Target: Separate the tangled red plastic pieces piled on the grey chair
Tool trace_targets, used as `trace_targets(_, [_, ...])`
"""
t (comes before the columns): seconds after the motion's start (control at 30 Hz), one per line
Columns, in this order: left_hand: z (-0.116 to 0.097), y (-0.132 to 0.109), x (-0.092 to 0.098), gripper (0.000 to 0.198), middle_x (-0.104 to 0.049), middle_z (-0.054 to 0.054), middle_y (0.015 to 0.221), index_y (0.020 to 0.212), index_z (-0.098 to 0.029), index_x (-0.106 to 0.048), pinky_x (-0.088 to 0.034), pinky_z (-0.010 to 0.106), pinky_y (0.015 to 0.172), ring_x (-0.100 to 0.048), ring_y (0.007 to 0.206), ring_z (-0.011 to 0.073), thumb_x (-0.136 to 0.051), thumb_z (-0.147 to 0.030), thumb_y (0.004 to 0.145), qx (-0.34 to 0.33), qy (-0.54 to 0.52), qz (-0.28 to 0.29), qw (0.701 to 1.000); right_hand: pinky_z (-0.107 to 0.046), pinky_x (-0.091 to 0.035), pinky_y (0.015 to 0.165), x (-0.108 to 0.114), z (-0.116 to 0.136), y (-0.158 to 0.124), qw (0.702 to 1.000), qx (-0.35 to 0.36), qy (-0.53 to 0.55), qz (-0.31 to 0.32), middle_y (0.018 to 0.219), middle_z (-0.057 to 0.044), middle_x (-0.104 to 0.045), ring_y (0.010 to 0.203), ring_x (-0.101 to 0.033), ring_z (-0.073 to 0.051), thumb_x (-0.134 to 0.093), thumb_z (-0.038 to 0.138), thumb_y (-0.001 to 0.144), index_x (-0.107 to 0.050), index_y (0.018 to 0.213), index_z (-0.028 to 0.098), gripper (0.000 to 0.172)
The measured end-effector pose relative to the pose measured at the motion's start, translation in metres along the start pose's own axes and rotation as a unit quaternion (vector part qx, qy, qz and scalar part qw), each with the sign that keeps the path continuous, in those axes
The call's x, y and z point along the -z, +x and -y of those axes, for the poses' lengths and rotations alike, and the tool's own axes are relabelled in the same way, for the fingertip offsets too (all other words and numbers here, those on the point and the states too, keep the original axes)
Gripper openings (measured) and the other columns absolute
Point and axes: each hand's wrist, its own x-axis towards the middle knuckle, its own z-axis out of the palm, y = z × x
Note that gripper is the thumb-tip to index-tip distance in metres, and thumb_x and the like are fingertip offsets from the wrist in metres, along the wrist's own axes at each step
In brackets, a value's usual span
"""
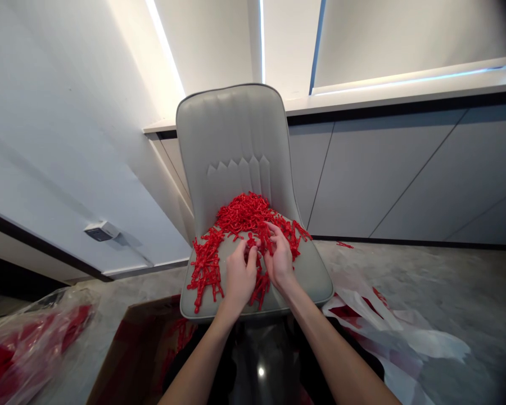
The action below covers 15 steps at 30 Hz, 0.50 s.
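Note:
A grey upholstered chair (pixel 236 146) stands ahead of me, and a tangled heap of red moulded plastic strands (pixel 247 216) lies across its seat. Both hands are at the front of the heap. My left hand (pixel 239 275) curls its fingertips around a red strand (pixel 259 287) hanging between my hands. My right hand (pixel 280 261) reaches over the same strand, its fingers bent into the heap. Parts of the strands are hidden under my fingers.
An open cardboard box (pixel 139 354) with red contents sits below the seat, left of a glossy black surface (pixel 257 365). A plastic bag of red material (pixel 29 349) lies at left, white plastic sheeting (pixel 388 320) at right, and a stray red piece (pixel 344 244) on the floor.

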Motion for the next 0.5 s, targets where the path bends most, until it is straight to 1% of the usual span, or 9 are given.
trace_targets(0.03, [0.001, 0.001, 0.001, 0.022, -0.067, 0.003, 0.079, 0.081, -0.019, -0.055, -0.046, 0.026, 0.067, -0.063, 0.072, 0.0165, -0.049, -0.035, 0.096, 0.020, -0.020, -0.001, 1.000, -0.028, -0.052, 0.074, 0.000, 0.000, 0.000, 1.000, -0.005, 0.000, 0.004, 0.124, -0.002, -0.066, 0.090, -0.063, -0.017, -0.049, 0.024, 0.073, -0.069, 0.108, 0.025, 0.040])
trace_targets(0.1, [0.005, 0.005, 0.002, 0.021, -0.066, 0.002, 0.077, 0.084, -0.019, -0.056, -0.044, 0.025, 0.061, -0.059, 0.065, 0.0147, -0.050, -0.037, 0.094, 0.072, -0.081, 0.002, 0.994, -0.029, -0.051, 0.066, 0.000, -0.001, 0.001, 1.000, -0.017, -0.005, 0.017, 0.112, -0.002, -0.069, 0.072, -0.060, -0.015, -0.049, 0.024, 0.073, -0.067, 0.110, 0.025, 0.041])
trace_targets(0.17, [0.008, 0.008, 0.002, 0.021, -0.066, 0.002, 0.076, 0.091, -0.019, -0.058, -0.044, 0.024, 0.058, -0.059, 0.061, 0.0135, -0.052, -0.038, 0.092, 0.121, -0.160, 0.005, 0.980, -0.029, -0.050, 0.063, 0.001, -0.002, 0.002, 0.999, -0.020, -0.021, 0.029, 0.099, -0.002, -0.070, 0.066, -0.058, -0.015, -0.050, 0.024, 0.074, -0.066, 0.112, 0.025, 0.042])
trace_targets(0.23, [0.010, 0.011, 0.003, 0.024, -0.065, 0.001, 0.074, 0.096, -0.018, -0.059, -0.046, 0.024, 0.058, -0.060, 0.060, 0.0136, -0.055, -0.040, 0.090, 0.155, -0.228, -0.004, 0.961, -0.029, -0.050, 0.063, 0.003, -0.006, 0.003, 0.998, -0.010, -0.046, 0.036, 0.094, -0.001, -0.069, 0.067, -0.058, -0.016, -0.051, 0.024, 0.074, -0.067, 0.111, 0.025, 0.040])
trace_targets(0.37, [0.010, 0.014, 0.002, 0.038, -0.063, 0.000, 0.069, 0.112, -0.016, -0.063, -0.050, 0.027, 0.063, -0.064, 0.064, 0.0156, -0.051, -0.046, 0.091, 0.200, -0.318, -0.046, 0.925, -0.029, -0.050, 0.062, 0.002, -0.011, 0.001, 0.995, 0.005, -0.084, 0.052, 0.098, -0.002, -0.068, 0.070, -0.058, -0.016, -0.051, 0.025, 0.075, -0.069, 0.107, 0.025, 0.037])
trace_targets(0.43, [0.008, 0.015, 0.002, 0.042, -0.063, 0.000, 0.069, 0.119, -0.015, -0.063, -0.052, 0.029, 0.068, -0.065, 0.067, 0.0162, -0.046, -0.043, 0.092, 0.214, -0.359, -0.066, 0.906, -0.028, -0.051, 0.063, -0.001, -0.011, -0.003, 0.993, 0.009, -0.105, 0.057, 0.098, -0.003, -0.067, 0.076, -0.060, -0.018, -0.051, 0.025, 0.075, -0.070, 0.106, 0.024, 0.036])
trace_targets(0.5, [0.007, 0.016, 0.001, 0.043, -0.063, 0.001, 0.068, 0.122, -0.012, -0.062, -0.053, 0.030, 0.072, -0.066, 0.069, 0.0165, -0.043, -0.037, 0.093, 0.226, -0.392, -0.081, 0.888, -0.029, -0.052, 0.068, -0.004, -0.009, -0.006, 0.990, 0.024, -0.130, 0.057, 0.100, -0.004, -0.067, 0.083, -0.062, -0.019, -0.051, 0.023, 0.076, -0.071, 0.103, 0.023, 0.034])
